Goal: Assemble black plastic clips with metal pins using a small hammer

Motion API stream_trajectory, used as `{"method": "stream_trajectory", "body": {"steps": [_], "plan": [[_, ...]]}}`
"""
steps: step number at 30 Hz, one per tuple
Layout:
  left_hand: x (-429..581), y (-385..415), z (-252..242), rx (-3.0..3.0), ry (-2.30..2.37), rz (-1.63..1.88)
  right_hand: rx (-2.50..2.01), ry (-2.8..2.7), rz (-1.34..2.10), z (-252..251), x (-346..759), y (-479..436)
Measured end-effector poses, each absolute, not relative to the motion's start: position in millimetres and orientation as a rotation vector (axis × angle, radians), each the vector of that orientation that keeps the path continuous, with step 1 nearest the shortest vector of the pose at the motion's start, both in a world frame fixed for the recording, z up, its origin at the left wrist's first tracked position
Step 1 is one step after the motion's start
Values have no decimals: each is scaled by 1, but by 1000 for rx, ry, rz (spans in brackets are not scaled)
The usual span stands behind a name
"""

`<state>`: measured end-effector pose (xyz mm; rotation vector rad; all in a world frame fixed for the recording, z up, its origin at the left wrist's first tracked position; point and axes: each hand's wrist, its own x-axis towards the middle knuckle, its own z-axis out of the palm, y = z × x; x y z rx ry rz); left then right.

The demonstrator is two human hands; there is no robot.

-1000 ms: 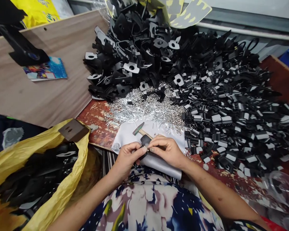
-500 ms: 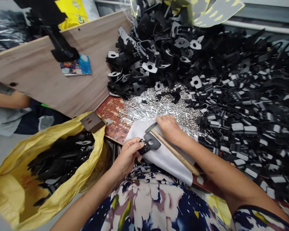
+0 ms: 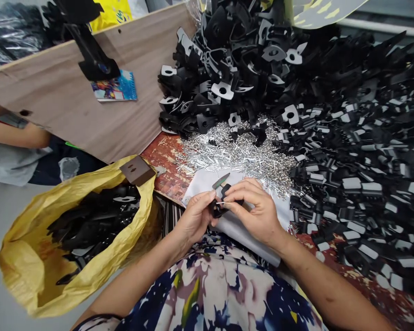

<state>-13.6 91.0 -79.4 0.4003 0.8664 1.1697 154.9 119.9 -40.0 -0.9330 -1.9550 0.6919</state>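
Observation:
My left hand (image 3: 198, 216) grips a small black plastic part (image 3: 218, 210) above my lap. My right hand (image 3: 257, 209), thumb and fingers pinched together, holds a thin metal pin (image 3: 221, 202) against that part; whether its tip sits in a hole I cannot tell. Just beyond my fingertips lies a hammer (image 3: 221, 180) on a grey sheet (image 3: 202, 181), its handle mostly hidden by my right hand. A heap of shiny metal pins (image 3: 234, 154) spreads behind the sheet.
Black plastic parts (image 3: 224, 89) pile up at the back, and black clips (image 3: 362, 184) cover the right side. At left, a yellow sack (image 3: 24, 234) holds black pieces, with a brown block (image 3: 137, 170) on its rim. Behind a wooden board (image 3: 134, 50) shows another person's arm (image 3: 17, 135).
My right hand has come back from the edge of the pin heap to the black part, now with a pin pinched in it. The left hand has tilted the part.

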Motion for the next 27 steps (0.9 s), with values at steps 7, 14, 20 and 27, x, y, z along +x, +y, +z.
{"method": "stream_trajectory", "body": {"steps": [7,14,20,27], "plan": [[-14,84,-86,365,822,1194,-912,-2233,283,-42,152,110],[-8,79,-91,342,835,1319,-857,-2410,-31,-48,136,98],[-11,70,-79,456,854,1241,-876,-2381,35,-51,137,96],[-61,37,-82,810,1147,1154,-1015,-2555,24,-59,164,93]]}}
